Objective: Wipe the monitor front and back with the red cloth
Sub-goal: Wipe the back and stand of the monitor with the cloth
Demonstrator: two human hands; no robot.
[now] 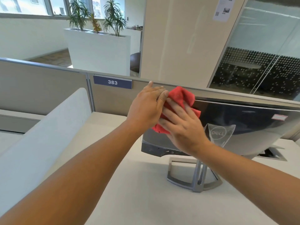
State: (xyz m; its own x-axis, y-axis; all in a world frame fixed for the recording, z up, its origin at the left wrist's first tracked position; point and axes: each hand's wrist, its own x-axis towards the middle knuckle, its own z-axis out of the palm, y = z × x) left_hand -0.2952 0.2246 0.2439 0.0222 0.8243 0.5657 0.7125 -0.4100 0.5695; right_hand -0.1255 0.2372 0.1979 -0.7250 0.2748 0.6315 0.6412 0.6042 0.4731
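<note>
- The monitor [246, 125] is standing on the desk [129, 197] with its back turned to the person, so the rear shell is getting the wipe.
- The right hand [183, 127] is pressing the red cloth [181, 95] flat against the upper left part of that back, fingers spread apart to cover more cloth.
- The left hand [146, 108] is bracing the monitor's left edge, fingers together and nearly straight, likely keeping it from swivelling on its stand [198, 176].

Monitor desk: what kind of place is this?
Probably an open-plan office: a desk partition bears a number plate reading 383, a Dell monitor stands on the white desk, and a glass-walled room lies behind.
</note>
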